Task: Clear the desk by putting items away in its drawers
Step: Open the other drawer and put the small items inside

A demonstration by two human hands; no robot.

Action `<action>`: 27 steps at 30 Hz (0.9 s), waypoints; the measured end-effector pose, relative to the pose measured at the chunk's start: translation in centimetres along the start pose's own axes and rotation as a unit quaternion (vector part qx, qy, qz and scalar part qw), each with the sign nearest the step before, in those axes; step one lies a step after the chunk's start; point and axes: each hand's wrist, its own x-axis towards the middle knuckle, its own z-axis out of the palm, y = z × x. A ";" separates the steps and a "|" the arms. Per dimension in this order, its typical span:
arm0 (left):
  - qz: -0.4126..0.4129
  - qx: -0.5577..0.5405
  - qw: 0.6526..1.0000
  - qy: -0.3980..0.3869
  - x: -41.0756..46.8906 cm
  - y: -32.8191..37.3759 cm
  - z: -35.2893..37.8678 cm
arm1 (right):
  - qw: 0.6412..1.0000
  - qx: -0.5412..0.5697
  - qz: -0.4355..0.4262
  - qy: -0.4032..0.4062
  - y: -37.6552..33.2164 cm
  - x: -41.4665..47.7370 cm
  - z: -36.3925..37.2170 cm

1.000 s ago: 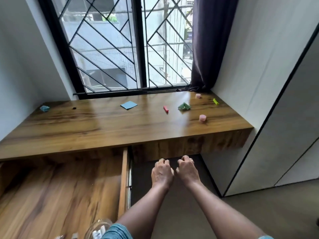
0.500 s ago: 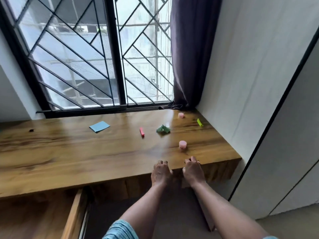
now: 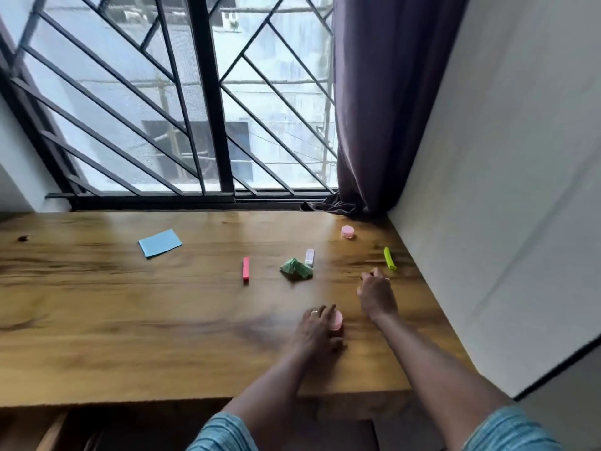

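Pink pot (image 3: 337, 319) now sits under the left hand (image 3: 317, 328), fingers curling round it; a moment ago both hands hung below the desk (image 3: 130, 320). Right hand (image 3: 377, 296), half-open and empty, nears the yellow stick (image 3: 390, 258) just beyond.

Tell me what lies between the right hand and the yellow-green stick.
Nothing visible. The right hand hovers just short of the yellow-green stick, with only bare desk between them. The left hand is busy at the near pink jar, off to the side of that path.
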 end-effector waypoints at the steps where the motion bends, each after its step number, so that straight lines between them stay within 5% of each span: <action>1: -0.005 -0.018 1.000 0.008 1.0 0.0 0.1 | 1.000 0.003 -0.005 -0.005 0.4 1.7 0.2; 8: 0.004 -0.120 0.990 0.073 6.9 -0.1 -1.3 | 0.997 0.016 0.008 -0.073 1.5 13.6 1.3; 13: -0.007 -0.096 0.990 0.102 8.7 -0.9 -1.8 | 0.991 0.017 0.002 -0.129 0.8 19.4 2.5; 21: -0.014 -0.081 0.986 0.148 8.7 -2.1 -1.1 | 0.975 -0.021 -0.057 -0.213 -0.1 24.2 3.7; 27: -0.016 -0.091 0.986 0.138 7.0 -3.2 -1.1 | 0.977 -0.022 -0.060 -0.204 -0.6 23.4 4.6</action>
